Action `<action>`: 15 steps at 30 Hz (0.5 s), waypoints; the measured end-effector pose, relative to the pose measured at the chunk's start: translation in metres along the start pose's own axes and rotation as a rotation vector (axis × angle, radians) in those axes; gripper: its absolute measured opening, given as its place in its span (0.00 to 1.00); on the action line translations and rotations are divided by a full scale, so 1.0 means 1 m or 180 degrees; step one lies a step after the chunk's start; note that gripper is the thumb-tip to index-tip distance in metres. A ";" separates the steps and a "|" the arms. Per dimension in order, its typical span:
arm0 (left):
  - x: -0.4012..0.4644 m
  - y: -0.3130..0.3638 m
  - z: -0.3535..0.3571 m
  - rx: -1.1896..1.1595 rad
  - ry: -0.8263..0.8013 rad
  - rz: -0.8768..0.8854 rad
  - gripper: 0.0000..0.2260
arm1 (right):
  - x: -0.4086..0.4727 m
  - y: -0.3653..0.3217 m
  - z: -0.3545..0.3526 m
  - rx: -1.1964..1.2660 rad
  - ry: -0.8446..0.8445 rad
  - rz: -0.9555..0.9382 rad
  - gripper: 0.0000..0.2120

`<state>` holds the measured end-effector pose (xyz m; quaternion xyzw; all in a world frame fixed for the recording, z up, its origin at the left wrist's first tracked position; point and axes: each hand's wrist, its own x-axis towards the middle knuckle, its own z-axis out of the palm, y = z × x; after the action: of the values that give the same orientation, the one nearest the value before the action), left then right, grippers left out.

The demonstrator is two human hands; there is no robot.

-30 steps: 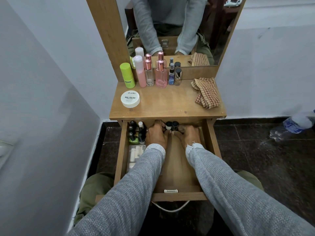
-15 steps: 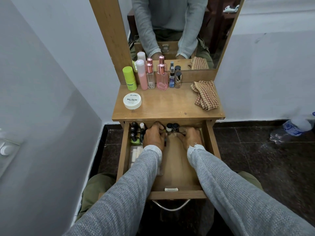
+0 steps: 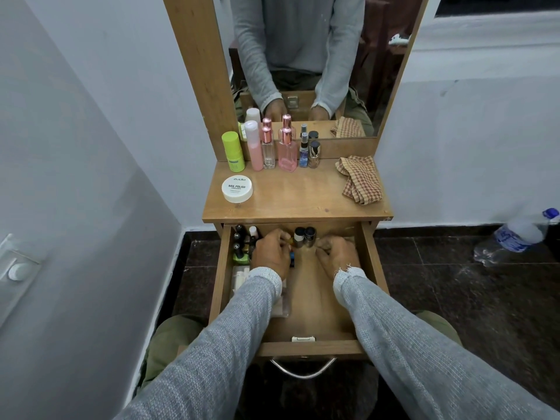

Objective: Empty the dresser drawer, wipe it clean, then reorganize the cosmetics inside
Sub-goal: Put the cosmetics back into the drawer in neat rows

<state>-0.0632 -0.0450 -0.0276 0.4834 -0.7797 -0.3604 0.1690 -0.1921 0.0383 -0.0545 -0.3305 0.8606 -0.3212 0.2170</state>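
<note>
The wooden drawer [image 3: 374, 268] is pulled out under the dresser top. Both my hands reach to its back. My left hand [image 3: 270, 253] curls its fingers round a small bottle [image 3: 291, 256] with a blue part showing. My right hand [image 3: 338, 253] lies knuckles up with its fingers bent down at the back; what they hold is hidden. Between the hands stand two dark-capped little bottles [image 3: 304, 236]. Several nail polishes [image 3: 241, 245] stand in the back left corner. White packets [image 3: 239, 277] lie along the left side.
On the dresser top [image 3: 297, 198] stand a green tube [image 3: 233, 151], a pink bottle [image 3: 253, 147], perfume bottles [image 3: 287, 153], a white nail polish jar [image 3: 237, 189] and a checked cloth [image 3: 360, 180]. A water bottle [image 3: 515, 234] lies on the floor at right.
Both hands stay at the back of the drawer. My left hand's fingers have shifted a little around the small bottles. The view has tilted slightly.
</note>
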 end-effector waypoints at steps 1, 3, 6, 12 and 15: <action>-0.002 0.002 -0.003 0.0019 -0.0003 0.0059 0.06 | -0.004 -0.004 -0.004 -0.0083 0.0010 -0.0162 0.02; -0.004 0.009 -0.011 0.0136 0.0041 0.0225 0.03 | -0.011 -0.018 -0.015 -0.0346 0.0075 -0.0549 0.05; -0.001 0.026 -0.028 0.0300 0.0266 0.0457 0.03 | -0.013 -0.045 -0.040 -0.0498 0.0376 -0.1036 0.10; 0.031 0.058 -0.048 0.0768 0.0284 0.0845 0.08 | 0.025 -0.092 -0.078 -0.0201 0.1003 -0.1339 0.03; 0.044 0.064 -0.050 0.1035 0.0006 0.0652 0.13 | 0.052 -0.105 -0.085 -0.0070 0.0971 -0.1114 0.11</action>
<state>-0.0943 -0.0862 0.0497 0.4228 -0.8726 -0.2101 0.1252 -0.2329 -0.0237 0.0697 -0.4247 0.8164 -0.3908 0.0218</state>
